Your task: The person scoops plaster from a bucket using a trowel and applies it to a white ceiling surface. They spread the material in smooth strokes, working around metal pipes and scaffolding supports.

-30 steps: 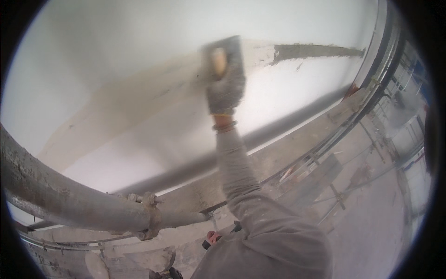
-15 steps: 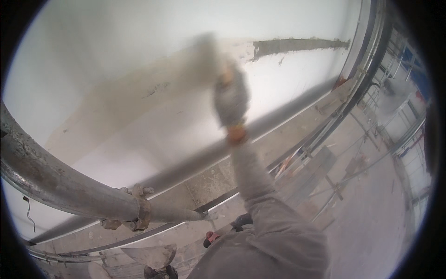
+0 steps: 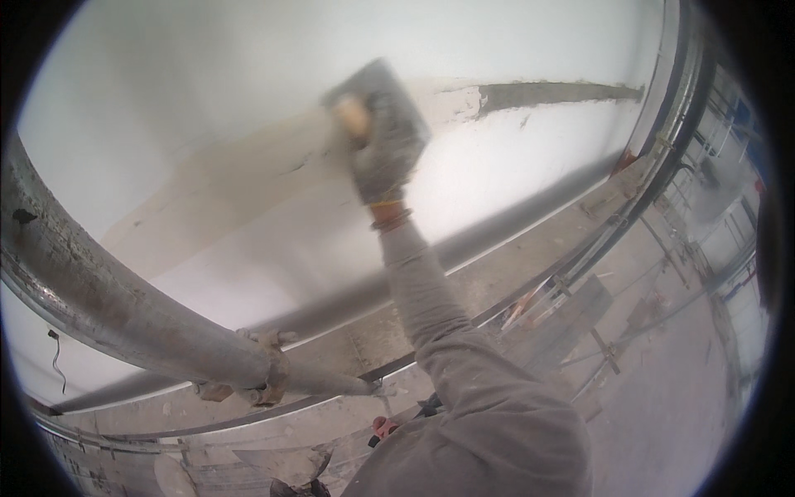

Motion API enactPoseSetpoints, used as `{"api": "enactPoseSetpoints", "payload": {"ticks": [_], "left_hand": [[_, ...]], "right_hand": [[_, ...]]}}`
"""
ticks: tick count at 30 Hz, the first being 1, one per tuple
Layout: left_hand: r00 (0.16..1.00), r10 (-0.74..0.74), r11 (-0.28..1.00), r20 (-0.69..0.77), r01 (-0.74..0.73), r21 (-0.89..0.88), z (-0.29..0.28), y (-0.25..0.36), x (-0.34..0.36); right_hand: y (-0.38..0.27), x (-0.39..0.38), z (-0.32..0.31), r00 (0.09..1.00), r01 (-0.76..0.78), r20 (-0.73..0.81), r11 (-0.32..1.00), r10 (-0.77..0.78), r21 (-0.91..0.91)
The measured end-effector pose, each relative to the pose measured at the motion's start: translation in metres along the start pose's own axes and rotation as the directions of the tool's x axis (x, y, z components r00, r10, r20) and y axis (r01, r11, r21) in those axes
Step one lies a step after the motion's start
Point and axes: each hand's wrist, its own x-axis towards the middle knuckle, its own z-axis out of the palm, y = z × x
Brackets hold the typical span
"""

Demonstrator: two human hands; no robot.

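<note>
Across a white wall (image 3: 538,45) runs a smeared beige band (image 3: 215,190) that meets a rough dark-grey strip (image 3: 555,94). My right hand (image 3: 381,157), in a grey glove, grips a blurred flat trowel (image 3: 385,95) by its pale wooden handle, over the band; I cannot tell whether the blade touches it. At the bottom edge, what looks like my dark-gloved left hand (image 3: 298,487) is just beside a crusted pale plate (image 3: 281,462); its fingers are mostly cut off.
A thick scaffold pipe (image 3: 108,290) with a rusty clamp (image 3: 269,373) crosses the lower left. A long metal rail (image 3: 629,207) runs up the right, with more scaffolding beyond. A loose wire (image 3: 56,364) hangs at left. A small pink object (image 3: 383,429) lies low behind my sleeve.
My right hand and trowel dipped down and right half a second ago, then swung back up and left, with the blade now more tilted. The view has shifted slightly.
</note>
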Motion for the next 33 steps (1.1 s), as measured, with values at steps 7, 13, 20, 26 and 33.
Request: {"api": "enactPoseSetpoints", "payload": {"ticks": [7, 13, 20, 26, 33], "left_hand": [[1.000, 0.012, 1.000, -0.028, -0.011, 0.012, -0.005, -0.002, -0.017], [1.000, -0.003, 1.000, -0.026, 0.003, 0.000, 0.013, -0.008, -0.005], [0.999, -0.031, 0.999, -0.030, 0.031, -0.015, 0.022, -0.015, -0.012], [0.998, -0.012, 1.000, -0.069, 0.010, -0.020, 0.013, -0.011, -0.031], [0.990, 0.065, 0.998, -0.122, -0.067, -0.018, 0.000, -0.007, -0.047]], "right_hand": [[-0.050, -0.096, -0.026, 0.823, 0.370, 0.384, 0.908, -0.419, 0.198], [0.071, -0.003, -0.085, 0.997, 0.048, -0.061, 0.994, -0.042, 0.101], [0.111, 0.028, -0.049, 0.935, -0.317, -0.139, 0.945, 0.325, 0.074], [-0.001, -0.050, 0.026, 0.984, -0.144, -0.092, 0.987, 0.150, 0.071], [-0.160, -0.140, 0.013, 0.924, 0.023, 0.363, 0.967, -0.117, 0.253]]}}
